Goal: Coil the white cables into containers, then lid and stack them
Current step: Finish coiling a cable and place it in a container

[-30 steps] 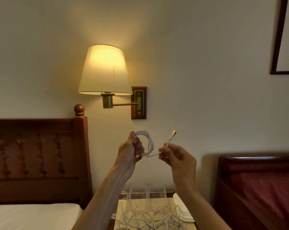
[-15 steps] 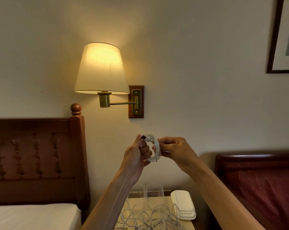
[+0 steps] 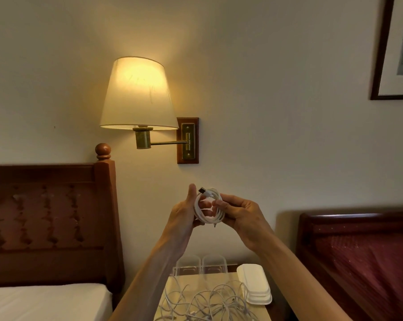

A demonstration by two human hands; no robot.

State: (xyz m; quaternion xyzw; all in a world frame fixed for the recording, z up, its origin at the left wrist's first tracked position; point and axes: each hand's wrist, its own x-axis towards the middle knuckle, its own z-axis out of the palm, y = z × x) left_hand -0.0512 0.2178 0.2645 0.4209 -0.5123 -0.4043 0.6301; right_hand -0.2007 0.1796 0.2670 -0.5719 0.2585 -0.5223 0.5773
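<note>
Up in front of the wall, both hands pinch one coiled cable (image 3: 209, 208): left hand (image 3: 184, 215) w/ thumb up, right hand (image 3: 238, 213) fingers curled round it. Loose cables (image 3: 205, 302) on nightstand (image 3: 264, 312), clear containers (image 3: 201, 265) at back edge, lids (image 3: 256, 284) at right edge.

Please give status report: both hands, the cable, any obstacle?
Left hand and right hand both grip coiled white cable. Clear plastic containers unfilled. Tangled loose white cables on bedside table. Nothing blocking.
</note>
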